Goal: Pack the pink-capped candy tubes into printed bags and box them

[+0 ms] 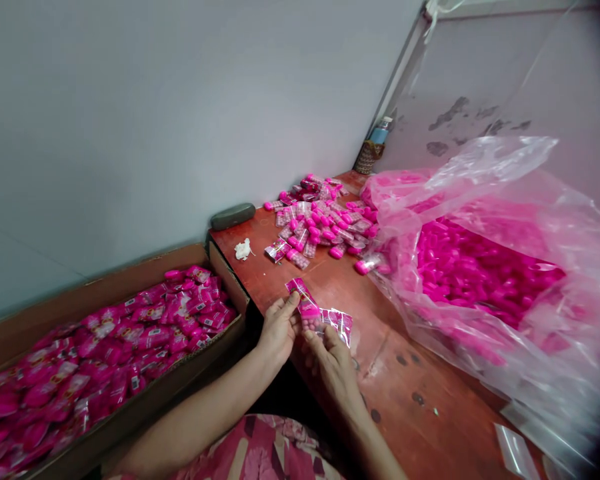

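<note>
Between thumb and fingers, my left hand (280, 327) grips a pink printed sachet (304, 297) by its side. My right hand (330, 360) pinches the lower end of a small clear tube of pink beads (311, 323), which sits at the sachet's lower part; whether it is inside cannot be made out. Several flat printed sachets (341, 323) show just beyond my right fingers. Farther back lies a heap of bead-filled tubes with pink caps (325, 223). One loose sachet (278, 249) rests at the near side of that heap.
A cardboard box (225, 267) full of filled pink packets stands left of the red table (395, 413). On the right, a large clear bag (480, 180) holds many pink pieces. A dark case (233, 217), crumpled white tissue (243, 249) and a bottle (380, 131) are toward the wall.
</note>
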{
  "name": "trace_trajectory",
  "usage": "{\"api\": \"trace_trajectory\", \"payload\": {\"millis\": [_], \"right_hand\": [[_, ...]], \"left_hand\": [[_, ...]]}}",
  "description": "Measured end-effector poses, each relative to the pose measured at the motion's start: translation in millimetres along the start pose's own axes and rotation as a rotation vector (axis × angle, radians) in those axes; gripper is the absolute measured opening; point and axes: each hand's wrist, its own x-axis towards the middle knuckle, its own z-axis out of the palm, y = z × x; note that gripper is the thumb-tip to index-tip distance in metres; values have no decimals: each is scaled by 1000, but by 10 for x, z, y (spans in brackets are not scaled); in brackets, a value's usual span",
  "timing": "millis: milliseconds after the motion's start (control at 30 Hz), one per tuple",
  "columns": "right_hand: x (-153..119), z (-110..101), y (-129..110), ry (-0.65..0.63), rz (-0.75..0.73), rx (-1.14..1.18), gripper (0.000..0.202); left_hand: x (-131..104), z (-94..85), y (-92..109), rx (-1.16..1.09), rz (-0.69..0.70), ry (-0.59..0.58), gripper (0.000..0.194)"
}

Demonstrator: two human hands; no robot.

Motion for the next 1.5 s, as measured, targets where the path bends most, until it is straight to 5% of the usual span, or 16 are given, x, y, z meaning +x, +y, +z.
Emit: {"api": "trace_trajectory", "payload": {"millis": [167, 433, 600, 833, 1000, 1100, 1267, 1500], "right_hand": [[-2, 11, -34, -17, -10, -5, 23], [-24, -33, -40, 93, -71, -111, 23], [-27, -60, -44, -70, 27, 154, 25], [-45, -58, -25, 120, -32, 28, 23], [-18, -42, -59, -54, 62, 346, 26], [-28, -43, -59, -19, 39, 311, 24], [-93, -86, 5, -98, 27, 360, 28], [-25, -1, -4, -25, -8, 426, 16]], "left_hand": [[-29, 45, 66, 151, -2, -156, 31], [15, 60, 45, 312, -96, -193, 27], [49, 32, 73, 419, -86, -282, 26], [22, 40, 38, 482, -73, -234, 22], [-50, 36, -21, 472, -152, -301, 25], [-61, 0, -28, 481, -220, -326, 27], [-52, -98, 10, 377, -139, -170, 25], [-217, -142, -3, 346, -143, -213, 20]]}}
